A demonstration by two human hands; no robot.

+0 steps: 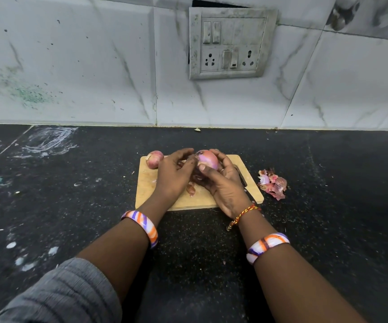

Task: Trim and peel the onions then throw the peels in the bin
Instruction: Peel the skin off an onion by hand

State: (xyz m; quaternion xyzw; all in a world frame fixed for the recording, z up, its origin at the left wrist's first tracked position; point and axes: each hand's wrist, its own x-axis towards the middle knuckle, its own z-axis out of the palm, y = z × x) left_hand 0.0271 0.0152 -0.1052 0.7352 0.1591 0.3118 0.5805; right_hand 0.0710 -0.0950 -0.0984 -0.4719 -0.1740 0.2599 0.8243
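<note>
Right hand (221,183): we curl our fingers round the far side of a pink-purple, partly peeled onion (208,159) and press the thumb against its near face, so it is gripped and held just above the board.
Left hand (174,174): our fingers are bent onto the onion's left side, pinching at the dark loose skin there; we cannot tell how much skin is between the fingertips.
Held onion: it sits between both hands over the far middle of the board; its bare, glossy side faces up and toward us. We cannot tell which way its root and stem ends point, as the hands cover them.
Loose skin strip (191,190): a brownish piece hangs or lies below the hands, on the board.
Pale wooden rectangular chopping board (151,194): it lies flat on the counter, long side running left to right.
Second onion (154,159): small, pink, still skinned, resting at the board's far left corner, just beside our left hand.
Black-handled knife (243,178): it lies along the board's right edge, mostly hidden by our right hand.
Heap of pink-red peels (273,184): on the counter, just right of the board.
Black speckled stone counter (72,206): smeared with white marks on the left.
Wrists: striped orange, purple and white bangles (143,226); a red-yellow thread on the right.
Grimy grey switch-and-socket plate (231,43): on the white marbled tile wall (72,66); we read no writing or brand anywhere.
</note>
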